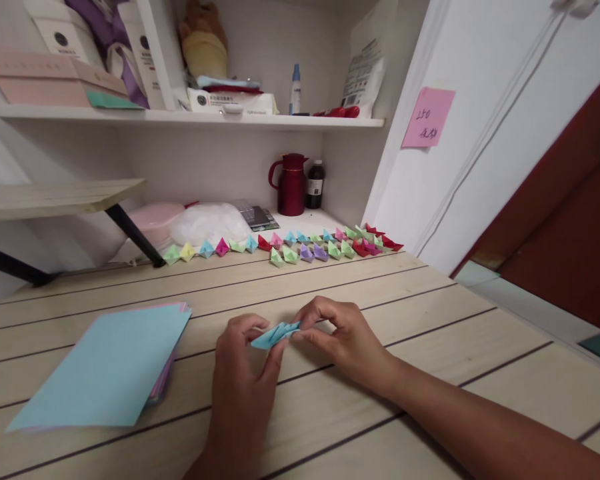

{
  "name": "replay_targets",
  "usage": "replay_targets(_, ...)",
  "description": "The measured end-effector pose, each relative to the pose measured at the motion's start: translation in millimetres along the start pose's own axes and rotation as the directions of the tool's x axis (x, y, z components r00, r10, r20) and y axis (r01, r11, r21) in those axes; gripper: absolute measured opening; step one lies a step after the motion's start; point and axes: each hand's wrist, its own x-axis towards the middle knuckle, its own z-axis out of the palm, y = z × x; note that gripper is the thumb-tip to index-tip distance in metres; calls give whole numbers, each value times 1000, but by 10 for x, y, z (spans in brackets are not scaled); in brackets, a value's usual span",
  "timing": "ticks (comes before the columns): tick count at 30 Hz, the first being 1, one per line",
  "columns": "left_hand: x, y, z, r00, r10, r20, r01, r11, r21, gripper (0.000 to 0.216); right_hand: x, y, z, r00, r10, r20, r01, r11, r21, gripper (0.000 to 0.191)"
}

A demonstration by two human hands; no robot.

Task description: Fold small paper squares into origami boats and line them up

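A small folded piece of blue paper (276,335), with several layered folds, is held above the wooden table between both hands. My left hand (247,363) pinches its left part between thumb and fingers. At its right end, the thumb and forefinger of my right hand (337,333) are closed on it. To the left of my hands lies a stack of coloured paper (110,367) with a light blue sheet on top. Folded paper boats (306,253) in several colours stand in rows along the back of the table.
Behind the boats are a clear plastic bag (210,223), a dark red jug (291,187) and a dark bottle (315,185). A small raised wooden shelf (60,199) on black legs stands at the left. A pink note (429,118) is on the right wall.
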Motion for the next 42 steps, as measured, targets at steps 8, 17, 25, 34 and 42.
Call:
replay_targets(8,91,27,-80,967,243,-70,-230,959,164,21,-3,-6,-23,979,-192,-62,182,973,-141,15)
replay_targets(17,44,11,-62,979,203,8,-202,967,153,23,-10,-23,3,966,-260,-14,254,953,-166,15)
replay_targets(25,13,-54,-17,977,190,95,-198,977,84,17,3,-25,20,959,-283,28,283,941,-183,18)
replay_targets(34,28,-54,-17,984,153,93,-162,981,107,16,5,-24,26,973,-224,61,231,962,-143,11)
replay_targets(42,16,-78,-26,976,196,89,-208,965,156,16,12,-24,10,980,-182,84,194,968,-161,12)
